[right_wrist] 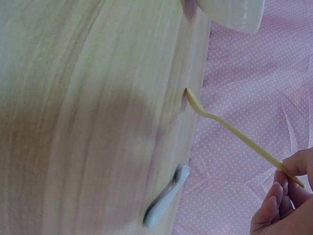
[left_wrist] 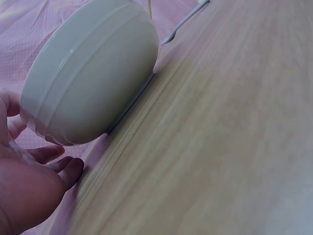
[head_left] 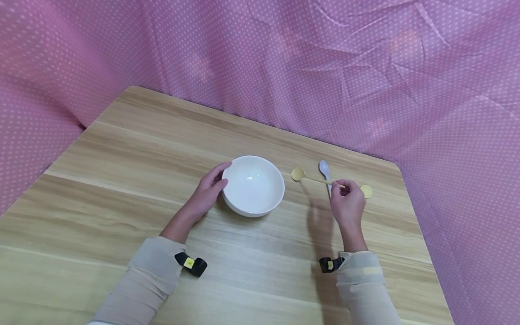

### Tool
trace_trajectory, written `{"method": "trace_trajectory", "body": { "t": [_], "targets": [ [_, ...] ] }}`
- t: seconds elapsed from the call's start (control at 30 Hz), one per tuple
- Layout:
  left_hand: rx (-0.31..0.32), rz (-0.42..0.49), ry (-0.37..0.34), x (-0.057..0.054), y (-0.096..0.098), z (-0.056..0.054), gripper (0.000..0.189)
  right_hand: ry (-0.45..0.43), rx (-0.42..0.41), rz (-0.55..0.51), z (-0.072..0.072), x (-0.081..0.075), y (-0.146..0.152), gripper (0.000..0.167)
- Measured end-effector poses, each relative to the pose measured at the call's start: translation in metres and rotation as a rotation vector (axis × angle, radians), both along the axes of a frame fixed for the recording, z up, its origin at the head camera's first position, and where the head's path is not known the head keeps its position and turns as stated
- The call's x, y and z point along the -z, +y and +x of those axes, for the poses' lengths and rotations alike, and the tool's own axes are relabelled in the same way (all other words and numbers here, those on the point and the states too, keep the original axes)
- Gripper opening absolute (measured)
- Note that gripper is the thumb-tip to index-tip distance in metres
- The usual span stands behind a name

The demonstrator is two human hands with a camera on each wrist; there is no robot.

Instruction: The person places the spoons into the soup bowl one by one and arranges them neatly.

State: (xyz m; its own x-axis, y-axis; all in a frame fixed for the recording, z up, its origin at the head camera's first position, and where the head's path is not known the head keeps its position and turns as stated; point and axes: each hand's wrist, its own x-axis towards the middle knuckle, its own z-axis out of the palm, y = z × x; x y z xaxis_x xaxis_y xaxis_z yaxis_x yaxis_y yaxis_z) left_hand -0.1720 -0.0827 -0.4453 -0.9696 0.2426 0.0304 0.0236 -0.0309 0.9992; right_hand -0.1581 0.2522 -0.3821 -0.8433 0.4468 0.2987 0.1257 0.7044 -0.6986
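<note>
A white bowl (head_left: 253,186) stands upright on the wooden table. My left hand (head_left: 209,189) touches its left side, thumb and forefinger spread along the rim; in the left wrist view the lower fingers (left_wrist: 72,171) sit loosely beside the bowl (left_wrist: 93,73). To the right, my right hand (head_left: 348,203) pinches a yellow spoon (head_left: 298,174) near its handle end, its scoop pointing left toward the bowl. In the right wrist view the held spoon (right_wrist: 244,140) slants above the tabletop. A pale lavender spoon (head_left: 324,168) lies below it, partly covered in the head view.
Just right of my right hand, a round yellow piece (head_left: 366,191) like another spoon's scoop shows on the table (head_left: 252,253), the rest hidden by the hand. Pink dotted cloth (head_left: 260,58) hangs behind the table's far edge and along both sides.
</note>
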Motion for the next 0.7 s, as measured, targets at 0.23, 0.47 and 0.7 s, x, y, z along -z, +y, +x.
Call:
{"method": "trace_trajectory", "body": {
  "t": [0.23, 0.47, 0.7],
  "targets": [
    [0.001, 0.0, -0.002, -0.001, 0.0, 0.0, 0.048, 0.05, 0.004, -0.02, 0.0, -0.005, -0.001, 0.021],
    [0.002, 0.007, -0.008, 0.0, 0.001, 0.001, 0.048, 0.061, -0.014, -0.044, 0.001, -0.009, -0.004, 0.02],
    [0.016, 0.018, -0.004, -0.001, 0.001, -0.001, 0.047, 0.085, -0.032, -0.056, 0.003, -0.013, -0.007, 0.018]
  ]
}}
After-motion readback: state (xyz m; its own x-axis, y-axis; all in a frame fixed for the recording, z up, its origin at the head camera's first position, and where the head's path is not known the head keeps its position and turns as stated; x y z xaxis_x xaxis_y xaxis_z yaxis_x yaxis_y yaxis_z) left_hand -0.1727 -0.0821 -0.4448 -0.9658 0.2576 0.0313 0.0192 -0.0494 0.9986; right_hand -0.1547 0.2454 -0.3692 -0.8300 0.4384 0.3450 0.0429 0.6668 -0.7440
